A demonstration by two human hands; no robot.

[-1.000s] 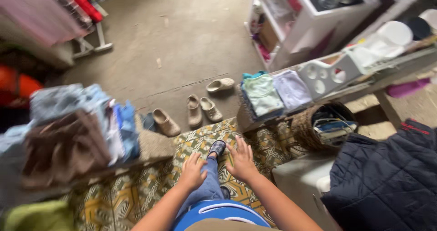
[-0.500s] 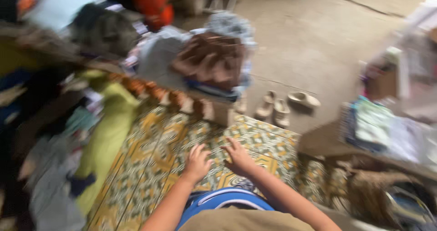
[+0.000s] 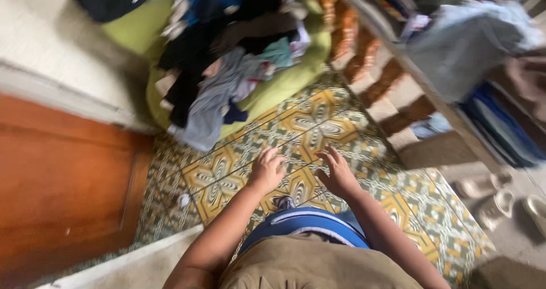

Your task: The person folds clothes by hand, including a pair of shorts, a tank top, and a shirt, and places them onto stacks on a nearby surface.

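Observation:
My left hand (image 3: 267, 170) and my right hand (image 3: 339, 174) hang in front of me above the patterned yellow-green tile floor (image 3: 318, 124), fingers spread, holding nothing. Below them I see my blue waistband (image 3: 307, 223) and a shoe tip (image 3: 284, 202). Ahead lies a heap of mixed clothes (image 3: 227, 78) on a lime-green cushion (image 3: 273, 90), roughly an arm's length beyond my hands. The picture is blurred.
A brown wooden door (image 3: 68, 192) stands at the left. A low ledge with orange and white blocks (image 3: 369, 67) runs along the right, with folded grey and blue clothes (image 3: 472, 38) on it. Pale shoes (image 3: 500, 201) lie at the far right.
The view has swung left: the shoes and folded stacks slid to the right, the clothes heap and the door came into view. Both hands stay empty in front of me.

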